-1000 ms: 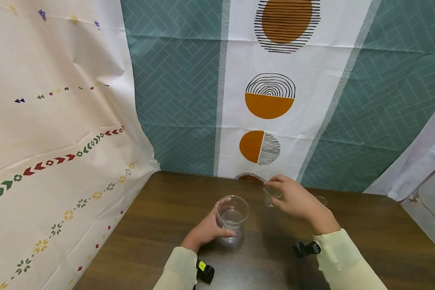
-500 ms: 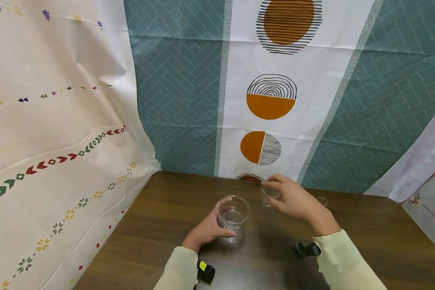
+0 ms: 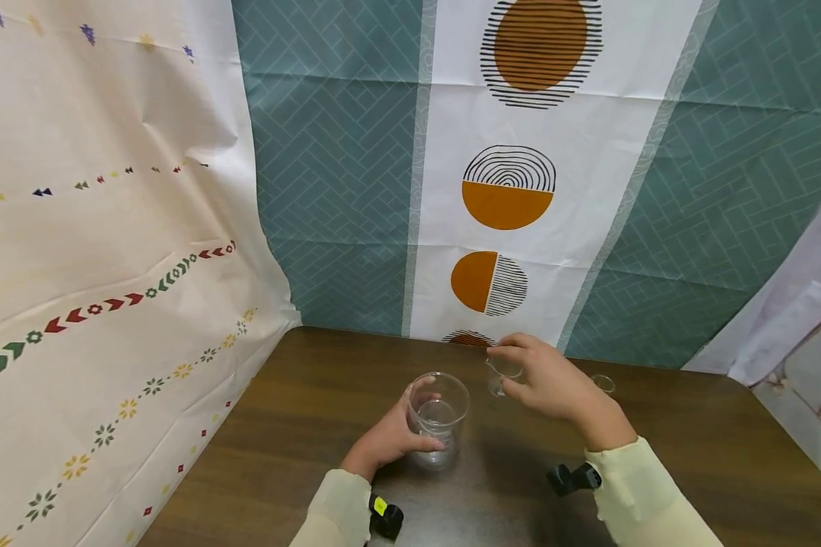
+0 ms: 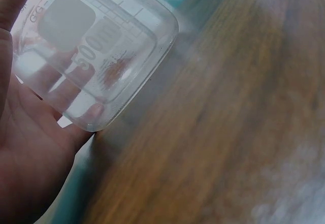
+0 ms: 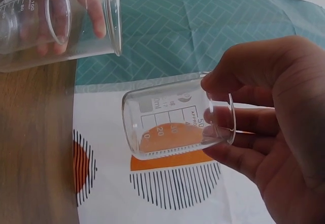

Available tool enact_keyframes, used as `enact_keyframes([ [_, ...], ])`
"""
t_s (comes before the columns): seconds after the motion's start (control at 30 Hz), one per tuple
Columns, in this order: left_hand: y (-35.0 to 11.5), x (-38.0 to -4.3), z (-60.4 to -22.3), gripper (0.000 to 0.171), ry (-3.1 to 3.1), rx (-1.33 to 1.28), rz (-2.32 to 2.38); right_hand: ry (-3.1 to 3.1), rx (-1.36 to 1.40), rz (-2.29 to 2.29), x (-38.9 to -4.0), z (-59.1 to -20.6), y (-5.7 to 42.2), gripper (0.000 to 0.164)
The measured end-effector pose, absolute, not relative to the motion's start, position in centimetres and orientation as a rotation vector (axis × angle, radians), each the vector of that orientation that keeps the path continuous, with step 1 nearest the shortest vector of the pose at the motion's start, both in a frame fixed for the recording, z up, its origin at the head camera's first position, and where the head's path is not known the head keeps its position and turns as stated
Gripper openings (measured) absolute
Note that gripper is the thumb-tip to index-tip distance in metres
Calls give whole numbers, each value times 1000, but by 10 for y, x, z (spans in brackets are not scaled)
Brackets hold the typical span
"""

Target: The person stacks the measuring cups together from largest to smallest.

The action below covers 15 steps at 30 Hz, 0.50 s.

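Observation:
My left hand (image 3: pixel 391 431) grips a large clear glass beaker (image 3: pixel 457 414), thumb across its near side and fingers behind. In the left wrist view its wall (image 4: pixel 99 43) bears a 500 ml mark. A smaller beaker (image 5: pixel 60 16) is nested inside it, its rim showing through the glass in the right wrist view. To the right, my right hand (image 3: pixel 554 384) pinches a small 50 ml beaker (image 5: pixel 165 120) near its rim, between thumb and fingers. That beaker looks see-through with nothing in it and is held close beside the large one.
Behind my right wrist, the rim of another clear glass piece (image 3: pixel 603 384) shows on the brown wooden table (image 3: pixel 301 425). A patterned green and white cloth (image 3: pixel 342 190) hangs at the table's back edge. A cream cloth (image 3: pixel 109 289) hangs along the left.
My right hand has carried the small beaker slightly left, closer to the large beaker. The left hand and large beaker stay in place.

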<state>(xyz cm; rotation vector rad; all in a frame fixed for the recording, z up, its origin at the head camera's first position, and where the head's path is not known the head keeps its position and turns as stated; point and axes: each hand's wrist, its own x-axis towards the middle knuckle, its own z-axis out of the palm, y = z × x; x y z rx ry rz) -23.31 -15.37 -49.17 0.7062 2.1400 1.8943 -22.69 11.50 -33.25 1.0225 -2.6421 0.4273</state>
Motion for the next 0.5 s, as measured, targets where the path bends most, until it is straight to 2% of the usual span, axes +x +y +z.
enact_keyframes([
  [0.5,-155,-231,-489,100,2158,696,1885,-2617,1041,426,-224,-330,107,42],
])
